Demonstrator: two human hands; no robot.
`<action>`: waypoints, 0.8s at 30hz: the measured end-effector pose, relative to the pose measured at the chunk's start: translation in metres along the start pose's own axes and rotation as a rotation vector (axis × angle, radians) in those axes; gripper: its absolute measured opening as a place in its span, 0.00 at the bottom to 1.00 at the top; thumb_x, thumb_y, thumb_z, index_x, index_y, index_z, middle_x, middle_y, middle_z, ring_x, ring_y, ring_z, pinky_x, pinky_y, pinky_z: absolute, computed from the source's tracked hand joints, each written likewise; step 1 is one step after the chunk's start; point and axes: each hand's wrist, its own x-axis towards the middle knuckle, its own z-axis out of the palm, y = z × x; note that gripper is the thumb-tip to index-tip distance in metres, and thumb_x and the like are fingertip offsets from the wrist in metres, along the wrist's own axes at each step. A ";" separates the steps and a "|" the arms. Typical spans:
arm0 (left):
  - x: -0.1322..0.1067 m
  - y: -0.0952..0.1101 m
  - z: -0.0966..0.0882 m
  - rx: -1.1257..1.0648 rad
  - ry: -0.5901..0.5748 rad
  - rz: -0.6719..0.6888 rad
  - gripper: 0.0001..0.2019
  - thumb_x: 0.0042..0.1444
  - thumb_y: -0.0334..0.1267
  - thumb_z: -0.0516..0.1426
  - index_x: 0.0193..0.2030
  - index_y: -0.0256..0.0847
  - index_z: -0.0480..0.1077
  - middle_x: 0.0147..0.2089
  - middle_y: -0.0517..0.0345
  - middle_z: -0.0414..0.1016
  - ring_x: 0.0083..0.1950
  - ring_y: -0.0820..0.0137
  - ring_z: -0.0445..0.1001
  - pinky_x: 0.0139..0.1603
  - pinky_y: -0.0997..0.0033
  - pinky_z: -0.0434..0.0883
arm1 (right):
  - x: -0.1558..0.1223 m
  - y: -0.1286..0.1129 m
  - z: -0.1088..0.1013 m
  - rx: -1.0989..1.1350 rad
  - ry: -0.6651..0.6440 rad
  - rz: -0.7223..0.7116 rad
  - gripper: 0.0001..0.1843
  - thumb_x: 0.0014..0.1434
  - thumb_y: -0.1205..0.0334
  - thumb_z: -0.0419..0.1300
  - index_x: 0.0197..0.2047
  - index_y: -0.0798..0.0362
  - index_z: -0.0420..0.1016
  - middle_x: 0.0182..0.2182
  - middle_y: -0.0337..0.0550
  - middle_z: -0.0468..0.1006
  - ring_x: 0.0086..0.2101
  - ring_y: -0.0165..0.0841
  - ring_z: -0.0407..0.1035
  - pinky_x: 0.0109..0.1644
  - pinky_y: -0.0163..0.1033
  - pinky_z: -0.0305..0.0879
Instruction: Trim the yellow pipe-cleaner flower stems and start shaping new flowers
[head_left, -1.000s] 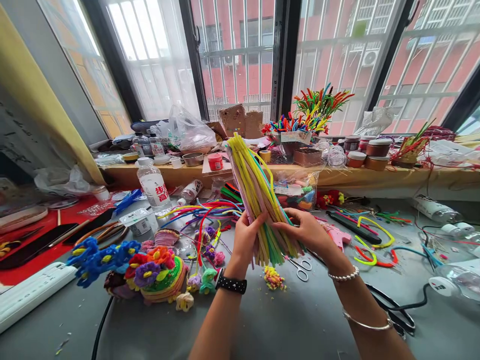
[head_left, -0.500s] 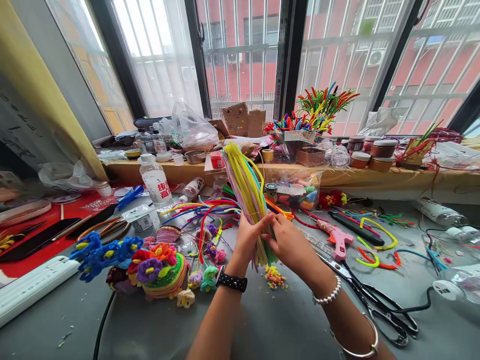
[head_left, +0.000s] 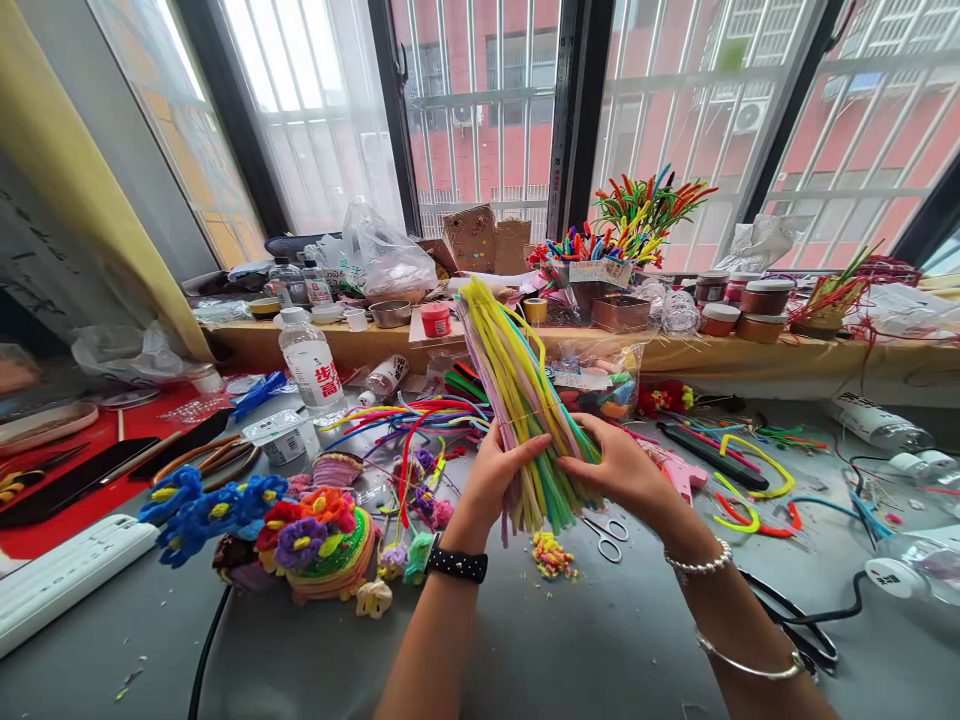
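Fingers (head_left: 529, 453) of left hand (head_left: 487, 480) and right hand (head_left: 621, 467) curl around a pipe-cleaner bundle (head_left: 512, 375).

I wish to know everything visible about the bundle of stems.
The bundle has many long, fuzzy-looking stems, mainly yellow, pale pink and green. Raised above the table, it leans left at the top; its lower ends fan out. One yellow stem bows outward on the right. The left hand and right hand hold its lower part.

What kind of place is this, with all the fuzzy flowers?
Probably a craft workshop. Fuzzy blue flowers lie on the table, the left hand and right hand hold a bundle of fuzzy stems, and more colorful stems stand by the window.
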 end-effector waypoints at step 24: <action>0.005 -0.017 0.000 0.105 0.169 0.123 0.24 0.42 0.32 0.58 0.49 0.40 0.59 0.47 0.51 0.68 0.47 0.63 0.66 0.46 0.64 0.64 | -0.002 0.006 0.003 -0.472 0.081 -0.260 0.04 0.47 0.68 0.56 0.28 0.52 0.70 0.52 0.45 0.57 0.52 0.40 0.51 0.54 0.48 0.49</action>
